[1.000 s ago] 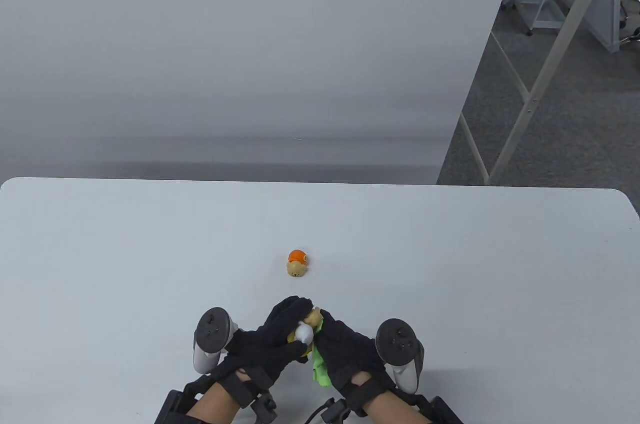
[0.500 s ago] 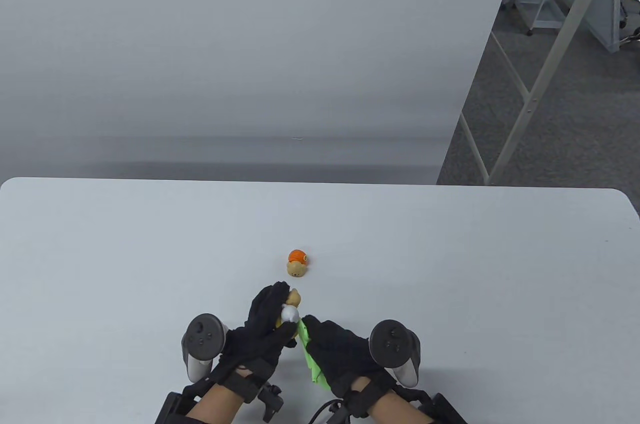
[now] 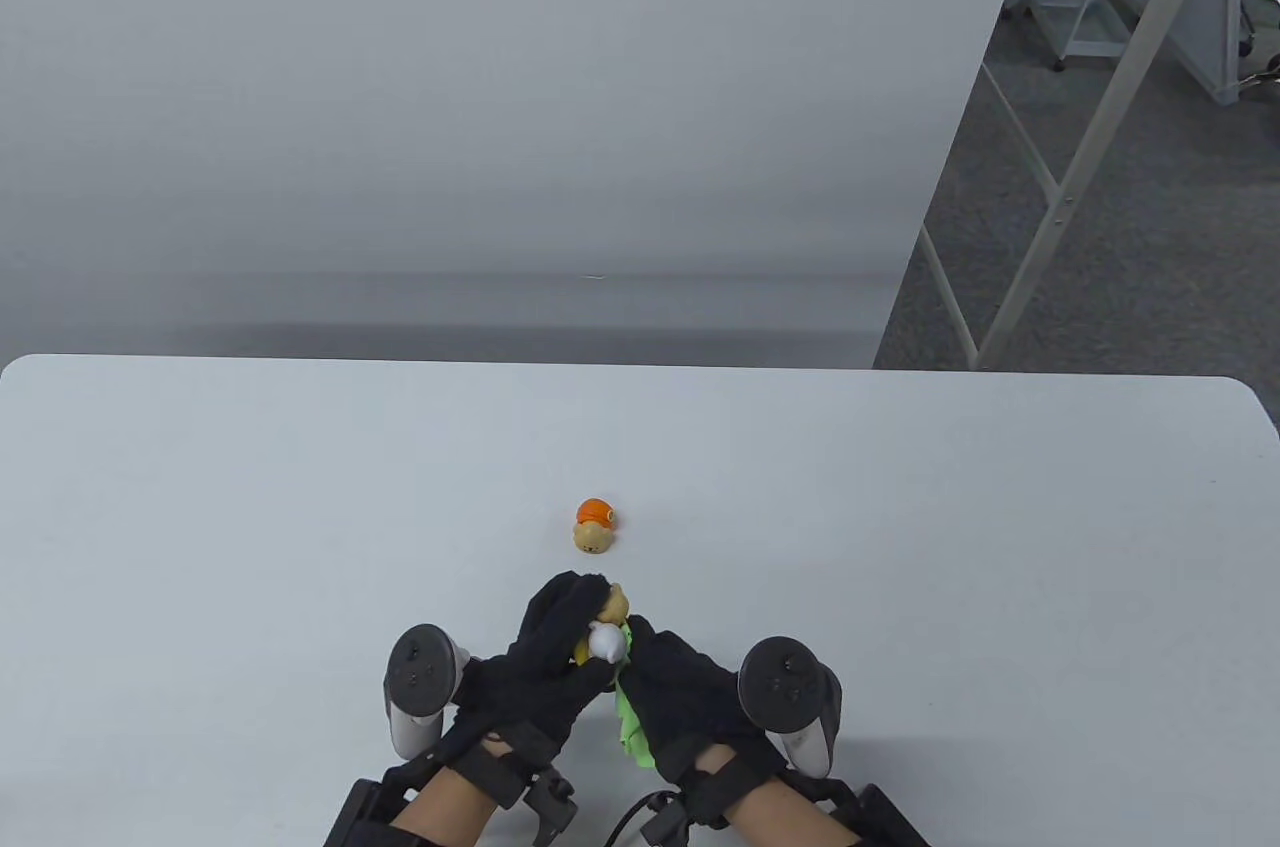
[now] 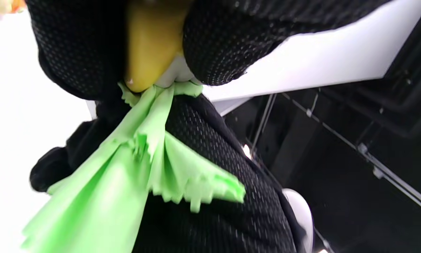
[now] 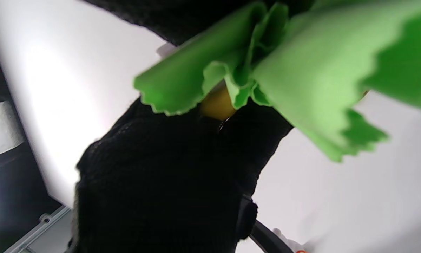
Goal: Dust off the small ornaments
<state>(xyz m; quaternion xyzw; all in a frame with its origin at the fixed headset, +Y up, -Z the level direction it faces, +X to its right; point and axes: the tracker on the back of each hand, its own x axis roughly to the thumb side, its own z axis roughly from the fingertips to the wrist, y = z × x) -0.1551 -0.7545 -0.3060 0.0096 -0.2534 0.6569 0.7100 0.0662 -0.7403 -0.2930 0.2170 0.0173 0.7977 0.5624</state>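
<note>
Since half a second ago, your two gloved hands have closed together again near the front edge of the pale grey bench [image 3: 300,507]. Then they were apart, with the figurine lifted forward; now your right hand [image 3: 680,697] has brought the bright green cloth with the zigzag-cut edge [image 3: 632,732] back up against it, and your left hand [image 3: 545,662] has drawn slightly back towards you.

Your left grip is curled round a small tan, white and yellow animal figurine [image 3: 606,629], held just above the bench. Its tan head pokes out past your fingertips, and its white part shows between the two hands. In the left wrist view, its yellow underside [image 4: 150,49] sits wedged between your gloved fingers, with the cloth touching its lower end.

Your right grip is clamped on the green cloth, pressing the upper end against the figurine's right side. The rest of the cloth hangs down between your wrists.

A second small ornament, an orange and tan animal figurine [image 3: 594,526], sits on the bench just beyond your hands, untouched and in the same spot as before.
</note>
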